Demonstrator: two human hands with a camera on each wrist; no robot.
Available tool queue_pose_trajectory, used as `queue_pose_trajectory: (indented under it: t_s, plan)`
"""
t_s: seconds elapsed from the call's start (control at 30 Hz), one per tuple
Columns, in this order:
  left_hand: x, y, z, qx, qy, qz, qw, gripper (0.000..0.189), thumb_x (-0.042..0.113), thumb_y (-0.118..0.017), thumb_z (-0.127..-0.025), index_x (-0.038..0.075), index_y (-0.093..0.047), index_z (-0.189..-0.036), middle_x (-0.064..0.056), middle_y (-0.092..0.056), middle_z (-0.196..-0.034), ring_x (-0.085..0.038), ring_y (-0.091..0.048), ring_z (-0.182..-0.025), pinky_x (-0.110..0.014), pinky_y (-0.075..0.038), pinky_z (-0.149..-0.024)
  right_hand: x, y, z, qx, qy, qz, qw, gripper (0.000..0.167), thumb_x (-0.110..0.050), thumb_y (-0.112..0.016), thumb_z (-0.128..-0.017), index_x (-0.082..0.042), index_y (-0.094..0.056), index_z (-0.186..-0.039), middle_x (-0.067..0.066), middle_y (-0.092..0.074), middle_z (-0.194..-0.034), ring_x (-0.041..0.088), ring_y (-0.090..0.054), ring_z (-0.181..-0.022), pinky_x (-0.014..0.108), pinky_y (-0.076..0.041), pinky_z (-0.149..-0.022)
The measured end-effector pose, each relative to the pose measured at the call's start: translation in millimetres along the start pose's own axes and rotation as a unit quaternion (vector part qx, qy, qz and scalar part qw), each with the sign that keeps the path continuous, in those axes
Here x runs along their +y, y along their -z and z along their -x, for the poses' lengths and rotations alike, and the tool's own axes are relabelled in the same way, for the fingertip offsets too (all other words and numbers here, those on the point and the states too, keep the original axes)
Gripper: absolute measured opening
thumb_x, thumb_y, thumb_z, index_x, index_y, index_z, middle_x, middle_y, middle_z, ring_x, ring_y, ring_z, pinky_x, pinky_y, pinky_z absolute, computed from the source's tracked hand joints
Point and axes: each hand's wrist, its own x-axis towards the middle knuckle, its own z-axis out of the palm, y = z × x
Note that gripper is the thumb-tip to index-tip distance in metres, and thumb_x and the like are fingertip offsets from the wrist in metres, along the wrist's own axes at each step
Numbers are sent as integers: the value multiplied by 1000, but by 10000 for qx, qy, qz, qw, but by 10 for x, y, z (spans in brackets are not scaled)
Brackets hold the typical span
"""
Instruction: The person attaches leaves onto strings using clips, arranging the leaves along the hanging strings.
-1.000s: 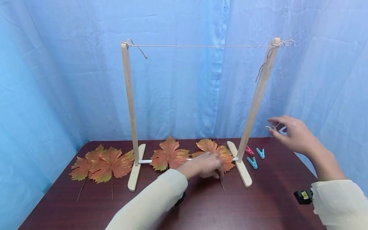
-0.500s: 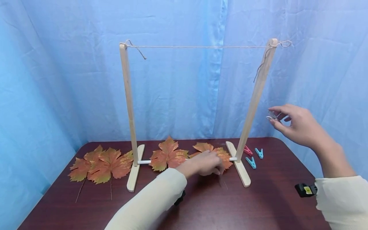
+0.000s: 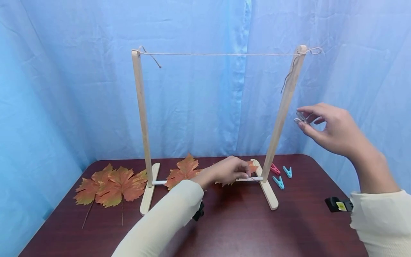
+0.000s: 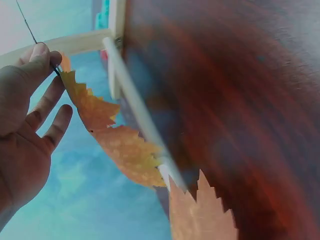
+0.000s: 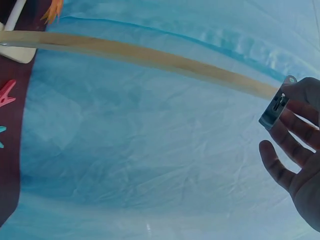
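An orange artificial maple leaf (image 4: 125,150) hangs from my left hand (image 3: 232,169), which pinches its thin dark stem (image 4: 27,25) between thumb and fingers. In the head view the hand covers most of this leaf, close over the white crossbar (image 3: 250,179) of the wooden stand. My right hand (image 3: 334,128) is raised to the right of the stand's right post (image 3: 284,110). Between its thumb and index finger it holds a small grey clip (image 5: 274,110); the other fingers are spread apart.
A string (image 3: 208,54) runs between the post tops. Another leaf (image 3: 183,171) lies at the crossbar, and two overlapping leaves (image 3: 123,185) lie left of the stand. Beside the right foot (image 3: 269,194) are a red clothespin (image 3: 274,169) and blue clothespins (image 3: 278,182).
My left hand has lifted the right-hand leaf by its stem, tilting it up from the table. My right hand has risen with the grey clip.
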Motion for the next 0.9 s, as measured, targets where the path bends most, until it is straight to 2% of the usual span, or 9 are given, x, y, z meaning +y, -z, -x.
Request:
queue_pose_trajectory:
  t_s: [0.07,0.13,0.3,0.5,0.73,0.9]
  plan:
    - [15,62,-8,183,-21,83,9998,9,15,-65,-102,14,-74,-99,4,-72,-94,-2,-59,-80,-15,-48,-77,-31,27,-57,63,84,-53,9999,42,5,-82,-78,1,-72,-119,10,-73,-103,-12,-54,-87,2,-39,-83]
    - [37,136,-14,247,71,363,9990,9,14,-65,-102,14,-74,-101,4,-73,-98,-1,-62,-87,-16,-49,-80,-64,55,-120,110,139,-104,9998,42,6,-81,-78,1,-72,-120,10,-73,-104,-14,-53,-88,2,-40,-83]
    - [91,330,-50,447,268,666,9964,11,15,-65,-102,14,-75,-105,6,-74,-100,-3,-65,-95,-20,-51,-82,-155,127,-271,198,260,-228,9992,43,7,-81,-79,1,-72,-120,12,-73,-104,-17,-52,-88,3,-41,-83]
    - [146,562,-99,952,292,626,9931,11,17,-65,-102,13,-74,-106,4,-73,-101,-8,-66,-97,-22,-52,-87,-297,214,-511,328,434,-288,9981,40,8,-79,-81,2,-72,-120,12,-73,-102,-16,-52,-88,5,-42,-83]
    - [190,804,-152,1762,366,1001,9786,12,16,-64,-102,9,-71,-109,-2,-73,-104,-13,-65,-94,-25,-53,-83,-396,284,-825,449,367,-255,9980,38,3,-77,-87,1,-71,-124,14,-72,-106,-14,-51,-88,4,-41,-82]
    - [236,959,-180,2089,285,1133,9709,14,16,-63,-103,8,-71,-111,-4,-72,-109,-17,-65,-93,-26,-54,-78,-431,332,-1034,562,372,-210,9975,37,-2,-76,-90,0,-70,-126,16,-72,-108,-12,-51,-90,4,-41,-82]
